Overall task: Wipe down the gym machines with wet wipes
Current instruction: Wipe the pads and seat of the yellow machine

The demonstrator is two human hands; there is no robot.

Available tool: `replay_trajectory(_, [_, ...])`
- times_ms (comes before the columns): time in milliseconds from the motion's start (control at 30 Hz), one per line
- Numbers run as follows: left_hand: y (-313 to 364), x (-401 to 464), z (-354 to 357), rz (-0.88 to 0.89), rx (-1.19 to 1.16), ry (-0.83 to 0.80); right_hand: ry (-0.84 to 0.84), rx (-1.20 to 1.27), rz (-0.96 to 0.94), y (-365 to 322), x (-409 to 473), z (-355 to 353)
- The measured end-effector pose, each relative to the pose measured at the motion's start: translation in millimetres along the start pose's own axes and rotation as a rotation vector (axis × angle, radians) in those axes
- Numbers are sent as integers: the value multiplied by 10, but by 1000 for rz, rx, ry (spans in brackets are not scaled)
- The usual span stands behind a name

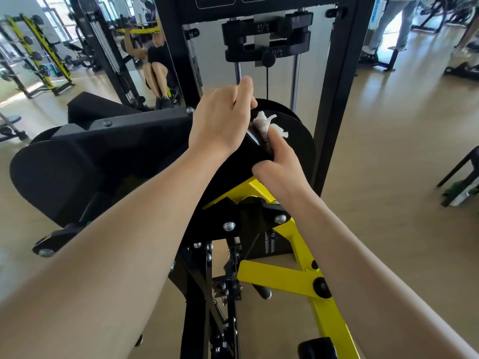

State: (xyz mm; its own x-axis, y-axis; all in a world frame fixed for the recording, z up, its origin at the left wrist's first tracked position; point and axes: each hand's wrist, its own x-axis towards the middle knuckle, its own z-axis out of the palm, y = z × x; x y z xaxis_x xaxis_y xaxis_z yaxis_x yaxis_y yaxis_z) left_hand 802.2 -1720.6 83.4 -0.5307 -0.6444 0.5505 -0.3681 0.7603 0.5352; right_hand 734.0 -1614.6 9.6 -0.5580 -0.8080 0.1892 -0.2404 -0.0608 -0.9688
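A black and yellow gym machine [287, 278] fills the middle of the head view. Its round black cam disc [298, 136] sits in front of the weight stack [267, 40]. My left hand [220, 117] is closed around a thin metal handle at the disc's left edge. My right hand [280, 167] pinches a crumpled white wet wipe [265, 123] and presses it against that handle and the disc. The fingertips of both hands are partly hidden behind each other.
Black seat pads [64, 172] lie to the left. A person sits on a machine [155, 66] at the back left, near a yellow dumbbell rack [39, 53]. Another person's legs [394, 24] stand at the back right. A dark stool [461, 167] is at the right edge.
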Motion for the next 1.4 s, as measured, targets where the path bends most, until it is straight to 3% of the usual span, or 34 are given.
replay_trajectory(233, [-7, -26, -28, -43, -92, 56, 90, 148, -24, 64, -417, 90])
replay_trajectory(367, [-83, -103, -175, -109, -199, 98, 41, -19, -41, -58, -435, 49])
replay_trajectory(533, [-671, -520, -555, -169, 123, 110, -7, -231, -149, -336, -91, 53])
replay_trajectory(667, [-1003, -875, -642, -383, 142, 38, 67, -479, -294, -360, -5, 122])
replay_trajectory(833, [-1139, -1199, -667, -462, 154, 41, 99, -492, -416, -395, -24, 136])
replay_trajectory(900, [-1158, -1269, -675, -474, 157, 53, 71, -624, -496, -445, -15, 210])
replay_trajectory(1000, [-1182, -1340, -686, -479, 155, 74, 18, -1117, -648, -595, 25, 344])
replay_trajectory(1133, [-1204, -1460, -726, -503, 145, 70, -165, -1529, -673, -778, 33, 549])
replay_trajectory(1267, [-1252, -1594, -802, -481, 196, 50, -301, -1521, -627, -720, -83, 883])
replay_trajectory(1400, [-1315, -1787, -965, -375, 310, 57, -440, -1284, -508, -653, -197, 1320])
